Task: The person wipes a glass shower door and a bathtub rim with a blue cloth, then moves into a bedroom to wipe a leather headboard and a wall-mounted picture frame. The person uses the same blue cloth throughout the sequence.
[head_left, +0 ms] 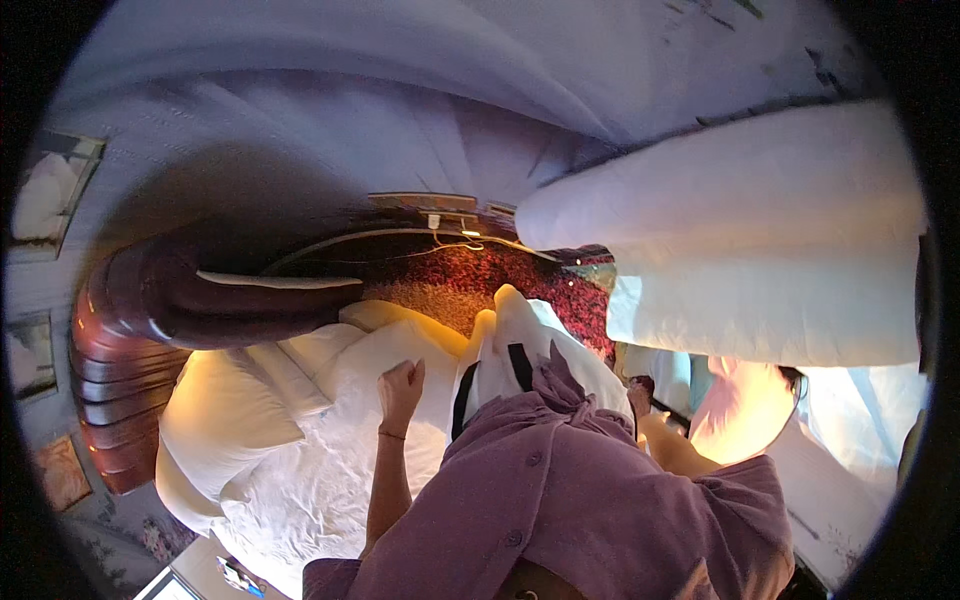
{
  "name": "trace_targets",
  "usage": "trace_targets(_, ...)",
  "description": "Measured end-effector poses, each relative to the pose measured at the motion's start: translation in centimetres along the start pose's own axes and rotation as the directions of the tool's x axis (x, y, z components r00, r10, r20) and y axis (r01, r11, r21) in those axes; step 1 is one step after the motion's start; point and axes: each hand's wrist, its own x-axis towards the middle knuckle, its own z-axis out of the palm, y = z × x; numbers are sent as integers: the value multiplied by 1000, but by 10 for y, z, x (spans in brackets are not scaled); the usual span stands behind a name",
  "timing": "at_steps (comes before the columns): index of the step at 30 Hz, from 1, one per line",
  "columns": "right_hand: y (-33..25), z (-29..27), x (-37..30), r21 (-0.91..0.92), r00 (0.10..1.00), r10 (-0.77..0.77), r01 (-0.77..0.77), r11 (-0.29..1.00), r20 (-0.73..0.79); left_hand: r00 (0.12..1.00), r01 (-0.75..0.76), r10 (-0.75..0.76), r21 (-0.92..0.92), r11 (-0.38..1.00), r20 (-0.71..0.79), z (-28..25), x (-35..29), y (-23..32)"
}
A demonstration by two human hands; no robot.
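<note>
Head view. Mauve buttoned shirt (575,480), knotted at the waist — nearest the camera. Left hand (400,390), curled into a fist, nothing visible in it, seen against the bedding; contact unclear. White bedding (330,480): plump, softly creased, yellow-lit at its edges, located on the person's left, beside dark red ribbed furniture (130,350). Right hand (641,398), small and shadowed, near a rounded pink item (740,408) — grip cannot be told.

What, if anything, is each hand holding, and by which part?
No object shows in the curled left hand. The right hand is too unclear to tell whether it holds anything.
</note>
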Motion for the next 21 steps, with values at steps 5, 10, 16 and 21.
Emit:
trace_targets(5,-18,17,-1,79,999,-38,37,996,9,980,122,-128,45,992,154,91,-104,-80)
trace_targets(10,-4,18,-19,122,999,-17,12,992,38,768,444,-459,144,884,448,182,-240,-170)
trace_targets(16,8,41,-23,218,1000,13,-18,976,27,764,381,-389,126,916,515,231,-247,-198)
trace_targets(21,32,83,-38,320,995,96,-88,943,-9,847,271,-227,-24,962,481,202,-103,-137)
